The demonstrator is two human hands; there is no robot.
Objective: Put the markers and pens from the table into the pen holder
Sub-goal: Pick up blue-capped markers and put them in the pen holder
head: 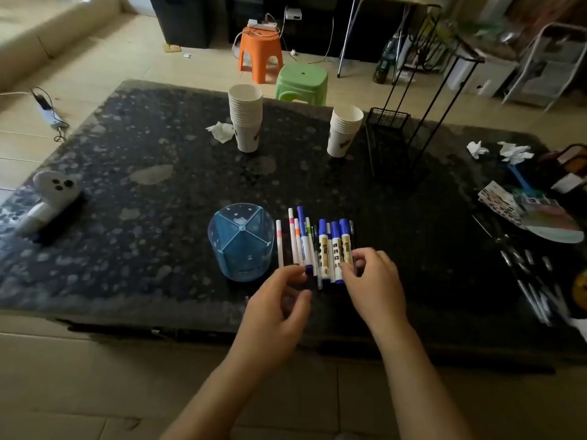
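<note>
Roughly ten pens and markers [317, 249] lie in one row on the desk [158, 192], just right of one blue pen holder [241, 241]; three thick markers [333, 249] have blue caps, print unreadable. Left hand [279, 309] and right hand [374, 281] rest at the row's near ends, fingers [362, 254] curled loosely; grip unclear.

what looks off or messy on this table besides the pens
Crumpled tissues litter the table: one beside the taller paper cup stack, two near the far right edge. The pen holder stands upright and empty, nothing tipped or spilled.
</note>
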